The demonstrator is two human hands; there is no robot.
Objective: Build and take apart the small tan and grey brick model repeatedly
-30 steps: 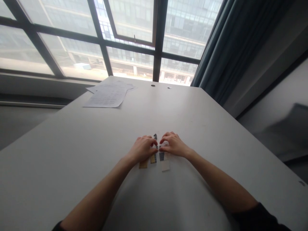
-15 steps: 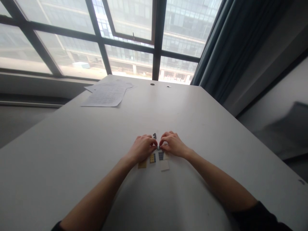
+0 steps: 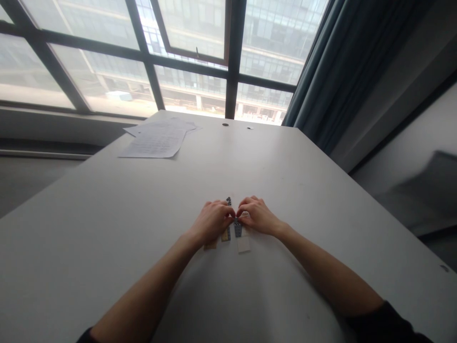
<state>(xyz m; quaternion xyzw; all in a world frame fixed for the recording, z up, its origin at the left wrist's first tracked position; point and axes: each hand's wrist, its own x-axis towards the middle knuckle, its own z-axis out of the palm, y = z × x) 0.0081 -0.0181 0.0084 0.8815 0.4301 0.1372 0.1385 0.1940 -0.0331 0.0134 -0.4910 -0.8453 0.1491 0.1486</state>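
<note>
My left hand [image 3: 213, 220] and my right hand [image 3: 257, 215] meet at the front middle of the table, both closed in a pinch. Between their fingertips is a small grey building brick [image 3: 236, 221], mostly hidden. Just below it lies a dark grey studded piece [image 3: 238, 232]. Left of that are a tan studded piece [image 3: 224, 236] and a narrow grey one [image 3: 229, 233], partly behind my left hand. A flat tan tile [image 3: 210, 245] lies under my left wrist. Near my right hand is a flat white tile [image 3: 244, 245]. Small dark pieces [image 3: 229, 200] sit beyond the fingers.
The white table [image 3: 307, 190] stretches to the windows. Printed papers [image 3: 153, 140] lie at its far left. Two round cable holes, one dark [image 3: 225, 125] and one pale [image 3: 250, 127], are near the back edge. A dark curtain [image 3: 321, 85] hangs at the right.
My fingertips have drawn slightly closer together at the small grey brick. The dark grey studded piece shows a little differently beneath them. The camera view has shifted very slightly.
</note>
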